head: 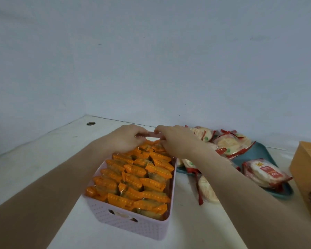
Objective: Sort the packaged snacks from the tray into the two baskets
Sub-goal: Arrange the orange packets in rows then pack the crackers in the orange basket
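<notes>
Lilac basket (133, 225) stood packed with orange packets (142, 177). Left hand (126, 139) and right hand (176, 141) curled at its far rim; grasp indeterminable. Red-and-white packets (232, 144) lay on the teal tray (258, 153), orange basket (307, 169) alongside.

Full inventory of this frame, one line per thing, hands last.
pink basket: one, pale pink, table centre
orange-wrapped snacks: many, orange, filling the pink basket
tray: one, teal, right of the pink basket
red-and-white packets: several, on and beside the tray
orange basket: one, right edge, partly cut off
table: one, white, hole near far left corner
left hand: pink basket's far end, fingers curled
right hand: same place, grip unclear
</notes>
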